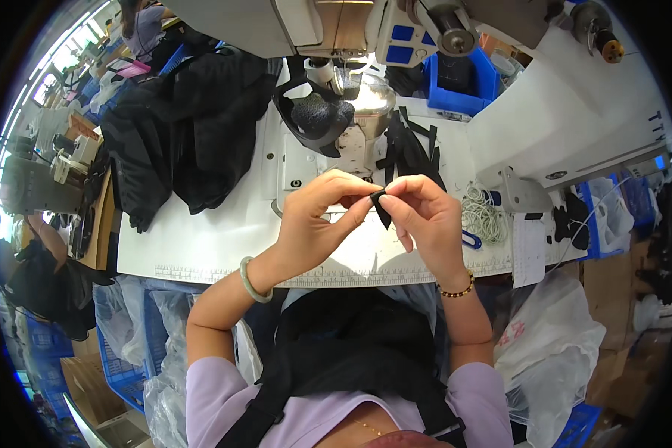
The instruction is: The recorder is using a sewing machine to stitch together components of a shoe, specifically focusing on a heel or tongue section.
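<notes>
Right now my left hand (313, 216) and right hand (425, 213) both pinch a small black strip (381, 207) above the tabletop (216, 239), folding its end, I judge (fiddly work). Beyond lie more strips (411, 149); next it needs feeding under the sewing machine (351, 97).

We can't make out the shape of the small black fabric piece (381, 207): fingertips of the left hand (317, 216) and right hand (425, 213) cover most of it. Beyond it, the sewing machine (351, 30) runs off the top edge, its needle too small to tell.
</notes>
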